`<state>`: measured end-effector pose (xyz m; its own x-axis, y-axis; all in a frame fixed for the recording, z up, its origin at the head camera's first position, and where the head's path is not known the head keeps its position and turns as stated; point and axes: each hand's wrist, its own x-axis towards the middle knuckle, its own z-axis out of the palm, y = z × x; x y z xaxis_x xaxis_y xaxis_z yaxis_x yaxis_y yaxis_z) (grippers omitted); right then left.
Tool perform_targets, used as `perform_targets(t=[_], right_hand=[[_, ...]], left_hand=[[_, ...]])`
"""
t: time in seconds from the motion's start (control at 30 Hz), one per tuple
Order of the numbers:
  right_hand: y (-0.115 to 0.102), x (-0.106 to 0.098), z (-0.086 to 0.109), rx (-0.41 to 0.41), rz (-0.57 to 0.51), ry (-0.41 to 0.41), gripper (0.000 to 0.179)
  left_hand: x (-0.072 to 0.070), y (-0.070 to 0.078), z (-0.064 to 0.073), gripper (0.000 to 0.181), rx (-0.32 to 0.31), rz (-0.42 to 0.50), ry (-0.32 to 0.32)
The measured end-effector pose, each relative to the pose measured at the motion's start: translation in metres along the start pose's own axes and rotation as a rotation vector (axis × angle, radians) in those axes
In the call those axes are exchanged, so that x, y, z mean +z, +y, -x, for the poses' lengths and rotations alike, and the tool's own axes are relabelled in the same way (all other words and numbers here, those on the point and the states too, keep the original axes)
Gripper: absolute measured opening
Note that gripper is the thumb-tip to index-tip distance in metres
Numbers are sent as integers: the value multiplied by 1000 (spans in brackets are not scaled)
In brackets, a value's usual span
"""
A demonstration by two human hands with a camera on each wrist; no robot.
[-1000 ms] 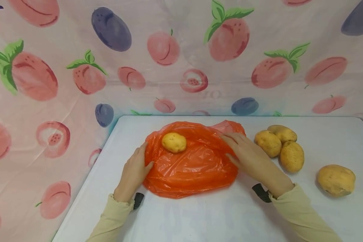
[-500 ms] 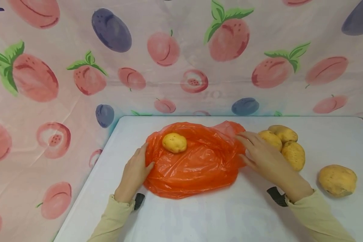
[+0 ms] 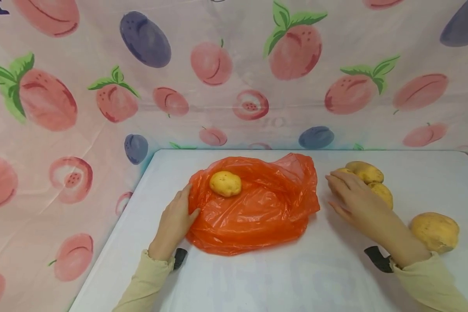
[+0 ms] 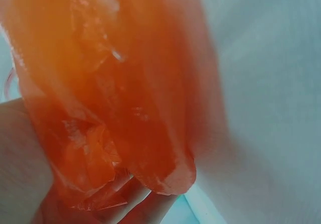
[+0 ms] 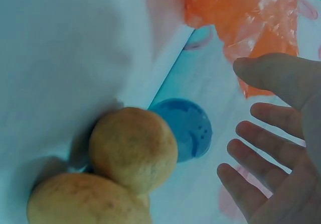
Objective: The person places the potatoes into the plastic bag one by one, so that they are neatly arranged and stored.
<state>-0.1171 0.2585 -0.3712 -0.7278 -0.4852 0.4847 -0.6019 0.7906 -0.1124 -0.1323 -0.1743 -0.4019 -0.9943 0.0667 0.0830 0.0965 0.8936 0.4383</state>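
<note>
A crumpled orange plastic bag (image 3: 253, 212) lies spread on the white table, with one small potato (image 3: 225, 183) on it toward the back left. My left hand (image 3: 174, 221) holds the bag's left edge. In the left wrist view the orange film (image 4: 125, 108) passes between thumb and fingers, which it partly hides. To the right of the bag, my right hand (image 3: 360, 203) hovers with its fingers spread and nothing in them. It is beside a cluster of potatoes and covers part of them in the head view. The right wrist view shows a potato (image 5: 133, 148) apart from the fingers.
In the cluster, a back potato (image 3: 364, 172) and a front potato (image 3: 382, 195) show past the hand. A larger potato (image 3: 434, 232) lies alone at the right, near my forearm. Behind the table hangs a fruit-printed cloth (image 3: 249, 60).
My right hand has let go of the bag's right side and moved right, to the potato cluster. The bag's right edge now stands free. The left hand has stayed in place.
</note>
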Motion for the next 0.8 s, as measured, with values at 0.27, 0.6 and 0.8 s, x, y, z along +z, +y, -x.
perform_targets(t=[0.27,0.6,0.8], right_hand=[[13,-7,11,66,50,-7,60],[31,-4,26,93,75,-25,73],[38,-6,34,151,76,-89,72]], left_hand=[[0,0,0,76,-6,-5,1],[0,1,0,75,-14,9,-7],[0,1,0,75,-7,7,-1]])
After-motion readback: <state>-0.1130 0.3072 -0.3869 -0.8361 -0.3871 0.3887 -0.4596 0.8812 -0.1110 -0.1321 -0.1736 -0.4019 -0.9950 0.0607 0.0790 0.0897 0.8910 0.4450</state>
